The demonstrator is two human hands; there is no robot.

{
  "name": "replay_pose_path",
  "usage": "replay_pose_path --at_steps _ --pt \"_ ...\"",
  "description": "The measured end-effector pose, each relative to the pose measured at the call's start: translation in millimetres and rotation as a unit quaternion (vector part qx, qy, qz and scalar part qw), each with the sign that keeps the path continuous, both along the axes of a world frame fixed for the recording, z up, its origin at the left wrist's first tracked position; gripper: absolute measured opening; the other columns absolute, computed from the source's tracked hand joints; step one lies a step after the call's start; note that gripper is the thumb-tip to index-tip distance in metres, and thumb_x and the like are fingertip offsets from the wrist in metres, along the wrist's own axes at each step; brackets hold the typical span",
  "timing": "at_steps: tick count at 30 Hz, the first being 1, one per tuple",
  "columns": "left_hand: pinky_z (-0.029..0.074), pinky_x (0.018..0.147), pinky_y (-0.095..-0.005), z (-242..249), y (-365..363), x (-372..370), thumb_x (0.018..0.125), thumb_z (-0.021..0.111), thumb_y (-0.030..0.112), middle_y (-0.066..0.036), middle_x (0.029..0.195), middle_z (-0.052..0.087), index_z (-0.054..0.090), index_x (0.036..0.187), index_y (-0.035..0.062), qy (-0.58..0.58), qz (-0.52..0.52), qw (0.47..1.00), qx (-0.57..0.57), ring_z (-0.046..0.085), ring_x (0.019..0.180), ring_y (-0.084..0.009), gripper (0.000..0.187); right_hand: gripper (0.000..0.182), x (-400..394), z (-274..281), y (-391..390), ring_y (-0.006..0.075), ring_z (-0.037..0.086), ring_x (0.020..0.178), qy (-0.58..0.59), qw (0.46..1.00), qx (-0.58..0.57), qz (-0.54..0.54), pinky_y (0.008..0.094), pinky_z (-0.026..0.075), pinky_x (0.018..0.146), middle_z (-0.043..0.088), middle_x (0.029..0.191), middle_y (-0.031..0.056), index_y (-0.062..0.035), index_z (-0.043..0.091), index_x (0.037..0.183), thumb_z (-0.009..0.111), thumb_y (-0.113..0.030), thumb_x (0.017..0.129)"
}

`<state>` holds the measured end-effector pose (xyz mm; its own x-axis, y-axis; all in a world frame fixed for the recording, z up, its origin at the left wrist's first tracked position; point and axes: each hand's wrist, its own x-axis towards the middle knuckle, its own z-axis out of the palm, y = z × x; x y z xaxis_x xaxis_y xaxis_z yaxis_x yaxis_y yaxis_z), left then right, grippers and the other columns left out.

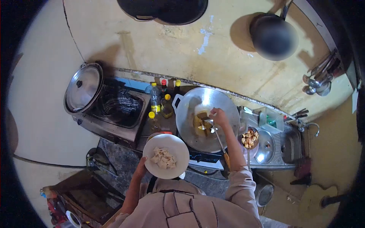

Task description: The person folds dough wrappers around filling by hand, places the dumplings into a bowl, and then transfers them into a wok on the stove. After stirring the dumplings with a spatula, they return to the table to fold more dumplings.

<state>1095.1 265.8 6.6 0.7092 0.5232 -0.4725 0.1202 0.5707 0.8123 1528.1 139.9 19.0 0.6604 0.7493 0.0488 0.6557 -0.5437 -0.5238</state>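
My left hand (141, 167) grips the rim of a white bowl (183, 152) in front of my body. Pale cut pieces (163, 157) of food, perhaps tofu, lie inside it. Over the large metal wok (190, 129) reaches my right hand (217, 116), its fingers pinched together; I cannot make out whether a piece is between them. Oil (199, 119) pools at the wok's bottom, with a few white pieces (213, 130) below the hand. A spatula with a wooden handle (226, 157) leans in the wok, its handle out over the near rim.
Right of the wok, a strainer (249, 138) holds browned pieces, near the sink (291, 146). Several bottles (156, 98) with yellow or red caps stand left of the wok. Farther left, a lidded pot (83, 87) sits on a stove (125, 125). A pan (272, 36) hangs on the wall.
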Motion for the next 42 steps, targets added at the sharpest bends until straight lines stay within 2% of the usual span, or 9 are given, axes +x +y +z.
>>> replay_pose_path --at_steps 7,11,14,15,21,24,28,36,42 --pt "0.04 0.083 -0.0305 -9 2 -17 0.082 0.04 0.042 -0.012 0.108 0.052 0.04 0.117 -0.0013 0.017 0.052 0.998 -0.028 0.052 0.095 -0.0206 0.056 0.017 -10 -50 73 0.0237 0.054 0.092 -0.196 0.934 -0.277 0.113 0.0385 0.044 0.075 0.059 0.093 0.005 -0.0172 0.061 0.086 0.057 -0.023 0.071" --pt "0.04 0.083 -0.0308 -9 -1 -16 0.083 0.04 0.041 -0.012 0.106 0.053 0.043 0.115 -0.0017 -0.022 0.096 0.994 -0.042 0.052 0.095 -0.0204 0.053 0.017 -7 -57 83 0.0223 0.055 0.092 -0.182 0.944 -0.259 0.098 0.0378 0.043 0.076 0.059 0.092 0.0056 -0.0156 0.061 0.089 0.05 -0.017 0.076" --pt "0.039 0.086 -0.0316 5 0 -17 0.083 0.038 0.039 -0.013 0.107 0.053 0.043 0.114 -0.0034 0.004 0.067 0.998 0.015 0.052 0.097 -0.0212 0.053 0.018 6 -82 81 0.0214 0.054 0.092 -0.208 0.95 -0.218 0.077 0.0375 0.043 0.076 0.059 0.092 0.0036 -0.0157 0.059 0.087 0.057 -0.026 0.073" --pt "0.039 0.086 -0.0317 6 1 -17 0.084 0.038 0.039 -0.013 0.107 0.053 0.043 0.114 -0.0036 0.008 0.06 0.998 0.022 0.052 0.097 -0.0212 0.053 0.018 4 -59 82 0.0229 0.056 0.089 -0.182 0.945 -0.262 0.079 0.0378 0.045 0.073 0.059 0.091 0.0068 -0.0149 0.061 0.088 0.048 -0.015 0.076" --pt "0.038 0.088 -0.0315 20 -1 2 0.085 0.034 0.038 -0.013 0.107 0.053 0.042 0.115 -0.0044 -0.005 0.024 1.0 -0.005 0.052 0.097 -0.0217 0.053 0.02 5 -3 61 0.0245 0.058 0.081 -0.034 0.992 0.12 0.007 0.0367 0.045 0.072 0.06 0.087 0.0099 -0.0101 0.061 0.09 0.058 -0.014 0.071" --pt "0.038 0.089 -0.0317 20 -3 22 0.085 0.035 0.039 -0.014 0.11 0.051 0.039 0.118 -0.0036 -0.027 -0.004 0.999 -0.034 0.051 0.1 -0.0223 0.054 0.02 -55 84 27 0.0264 0.059 0.074 0.143 0.97 0.179 0.077 0.0344 0.045 0.069 0.06 0.083 0.0115 -0.0077 0.06 0.09 0.057 -0.01 0.071" --pt "0.037 0.089 -0.0316 12 -1 44 0.084 0.036 0.041 -0.014 0.115 0.047 0.036 0.121 -0.0009 -0.034 -0.079 0.994 -0.068 0.048 0.104 -0.0214 0.056 0.018 -129 117 -20 0.0191 0.06 0.074 0.112 0.958 0.137 0.225 0.0297 0.046 0.066 0.061 0.079 0.0087 -0.0054 0.059 0.091 0.057 -0.005 0.073" --pt "0.037 0.089 -0.0321 11 -18 72 0.082 0.043 0.038 -0.01 0.116 0.045 0.031 0.126 0.002 -0.061 -0.173 0.983 -0.007 0.046 0.104 -0.0188 0.058 0.036 -210 57 -51 0.0346 0.056 0.08 0.037 0.995 0.014 0.097 0.0404 0.045 0.071 0.058 0.085 0.0194 -0.0058 0.052 0.105 0.057 -0.023 0.074" --pt "0.036 0.088 -0.0308 -5 -25 70 0.082 0.044 0.037 -0.009 0.117 0.043 0.028 0.126 0.0019 -0.038 -0.239 0.968 0.068 0.044 0.104 -0.0174 0.059 0.039 -215 59 -58 0.0303 0.056 0.083 -0.039 0.989 -0.056 0.128 0.0373 0.044 0.074 0.059 0.09 0.0137 -0.0076 0.05 0.108 0.058 -0.023 0.072"
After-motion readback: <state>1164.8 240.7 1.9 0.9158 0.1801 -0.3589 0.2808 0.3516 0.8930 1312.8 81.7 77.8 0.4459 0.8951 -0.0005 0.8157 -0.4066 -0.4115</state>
